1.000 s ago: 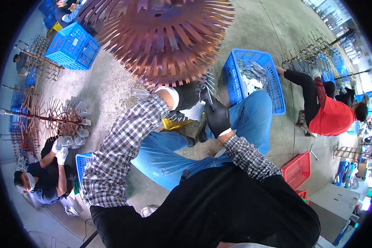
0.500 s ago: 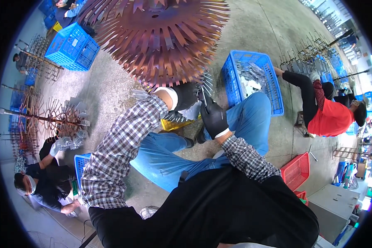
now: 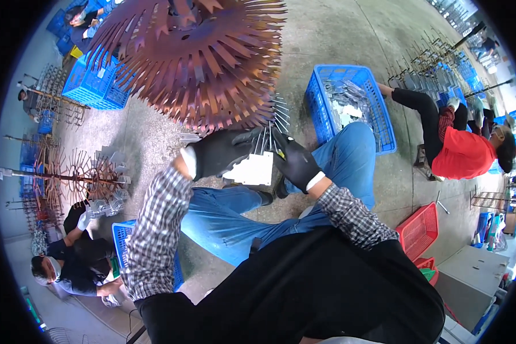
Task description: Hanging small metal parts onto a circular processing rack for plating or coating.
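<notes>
My left hand (image 3: 221,153), in a black glove, is closed on a bright flat metal plate (image 3: 253,170), its fingers reaching to the thin metal prongs (image 3: 264,139) above it. On the plate's other side is my right hand (image 3: 295,160), also black-gloved. Its fingers are closed by the prongs and the plate's right edge; what they pinch is hidden. More thin prongs (image 3: 281,114) fan out just beyond the hands. Over them hangs a large round rack of copper-coloured, fork-ended metal strips (image 3: 212,69).
A blue crate (image 3: 391,129) with metal plates stands ahead to the right, beside my knee. Red baskets (image 3: 418,232) lie at the right. A person in red (image 3: 464,152) sits at the right; another person (image 3: 74,258) works at the left near a loaded rack (image 3: 77,178). Another blue crate (image 3: 97,86) stands far left.
The plate has turned and now shows a bright face between my hands. My left hand has shifted left and down, its fingers reaching the prongs. The copper-coloured rack appears further left.
</notes>
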A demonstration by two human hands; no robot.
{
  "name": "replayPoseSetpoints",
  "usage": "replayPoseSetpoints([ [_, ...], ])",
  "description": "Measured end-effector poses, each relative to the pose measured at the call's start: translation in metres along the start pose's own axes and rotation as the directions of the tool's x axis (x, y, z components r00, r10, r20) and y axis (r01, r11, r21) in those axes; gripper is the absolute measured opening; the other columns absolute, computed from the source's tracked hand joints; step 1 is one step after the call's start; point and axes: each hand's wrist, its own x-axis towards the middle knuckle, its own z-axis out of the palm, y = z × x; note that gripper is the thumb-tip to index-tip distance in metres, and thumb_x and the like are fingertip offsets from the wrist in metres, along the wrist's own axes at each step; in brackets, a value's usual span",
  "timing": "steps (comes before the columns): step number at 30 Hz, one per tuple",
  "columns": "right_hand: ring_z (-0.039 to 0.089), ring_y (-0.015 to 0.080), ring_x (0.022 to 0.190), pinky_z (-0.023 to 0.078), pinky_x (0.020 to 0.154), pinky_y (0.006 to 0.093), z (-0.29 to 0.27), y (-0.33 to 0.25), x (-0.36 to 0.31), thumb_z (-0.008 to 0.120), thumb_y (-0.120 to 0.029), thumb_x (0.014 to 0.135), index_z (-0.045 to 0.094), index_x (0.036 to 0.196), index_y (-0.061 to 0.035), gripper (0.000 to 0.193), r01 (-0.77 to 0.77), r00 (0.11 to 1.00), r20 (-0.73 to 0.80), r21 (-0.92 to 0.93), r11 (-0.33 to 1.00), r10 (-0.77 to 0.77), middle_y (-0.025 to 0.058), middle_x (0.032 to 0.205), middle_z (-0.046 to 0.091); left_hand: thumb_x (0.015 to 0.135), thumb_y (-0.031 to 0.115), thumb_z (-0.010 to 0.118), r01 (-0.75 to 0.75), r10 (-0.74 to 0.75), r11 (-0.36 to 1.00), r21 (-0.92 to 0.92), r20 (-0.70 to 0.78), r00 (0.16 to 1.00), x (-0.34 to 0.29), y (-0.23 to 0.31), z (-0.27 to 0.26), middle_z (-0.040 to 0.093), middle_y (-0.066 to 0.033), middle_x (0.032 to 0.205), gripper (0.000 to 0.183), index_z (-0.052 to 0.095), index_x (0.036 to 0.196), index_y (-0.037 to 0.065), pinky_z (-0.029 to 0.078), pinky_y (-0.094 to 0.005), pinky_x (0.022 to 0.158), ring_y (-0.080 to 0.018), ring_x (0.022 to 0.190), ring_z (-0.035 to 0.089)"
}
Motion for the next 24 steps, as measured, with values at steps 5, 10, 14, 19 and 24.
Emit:
replayPoseSetpoints([
  [5, 0.071, 0.0238, 0.089, 0.055, 0.076, 0.0327, -0.055, 0.001, -0.029, 0.062, -0.014, 0.103, 0.046, 0.155, -0.0053, 0.055, 0.006, 0.999, 0.049, 0.347, 0.938, -0.025, 0.0178, 0.118, 0.072, 0.102, 0.015, 0.062, -0.419, 0.359, 0.904, -0.084, -0.38, 0.853, -0.022, -0.047, 0.032, 0.068, -0.0154, 0.132, 0.055, 0.05, 0.154, 0.004, 0.056, -0.0295, 0.083, -0.0204, 0.099, 0.069],
  [10, 0.07, 0.0207, 0.107, 0.056, 0.086, 0.03, -0.1, -0.038, -0.056, 0.065, -0.008, 0.101, 0.04, 0.158, -0.0013, 0.062, -0.468, 0.87, 0.492, 0.794, 0.388, 0.041, 0.0148, 0.132, 0.069, 0.11, 0.02, 0.052, -0.512, 0.356, 0.848, -0.138, -0.567, 0.742, -0.009, -0.034, 0.067, 0.066, -0.0121, 0.136, 0.049, 0.048, 0.153, -0.002, 0.051, -0.0275, 0.094, -0.0147, 0.107, 0.065],
  [14, 0.065, 0.023, 0.119, 0.054, 0.097, 0.033, -0.117, -0.058, -0.048, 0.066, -0.006, 0.1, 0.036, 0.161, -0.0027, 0.068, -0.134, 0.99, 0.102, 0.504, 0.853, 0.095, 0.0158, 0.143, 0.062, 0.111, 0.02, 0.05, -0.502, 0.55, 0.826, 0.256, -0.558, 0.621, 0.009, -0.022, 0.081, 0.062, -0.014, 0.144, 0.048, 0.048, 0.153, -0.003, 0.051, -0.03, 0.096, -0.0206, 0.112, 0.066],
  [19, 0.061, 0.0239, 0.126, 0.048, 0.107, 0.0357, -0.106, -0.03, -0.049, 0.074, -0.012, 0.093, 0.038, 0.161, -0.0058, 0.077, -0.114, 0.988, -0.001, 0.681, 0.723, 0.157, 0.0144, 0.153, 0.054, 0.107, 0.014, 0.056, -0.487, 0.242, 0.804, -0.341, -0.56, 0.792, 0.013, 0.015, 0.102, 0.061, -0.0161, 0.144, 0.047, 0.049, 0.15, -0.002, 0.052, -0.0325, 0.1, -0.0233, 0.117, 0.065],
  [24, 0.057, 0.0265, 0.134, 0.047, 0.112, 0.0387, -0.14, -0.001, -0.046, 0.072, -0.011, 0.095, 0.038, 0.161, -0.0039, 0.075, -0.044, 0.976, 0.171, 0.766, 0.642, -0.137, 0.0182, 0.157, 0.05, 0.089, 0.001, 0.069, -0.434, 0.384, 0.771, -0.467, -0.204, 0.901, 0.021, 0.006, 0.115, 0.063, -0.018, 0.142, 0.056, 0.056, 0.143, -0.003, 0.053, -0.0295, 0.097, -0.0247, 0.115, 0.067],
])
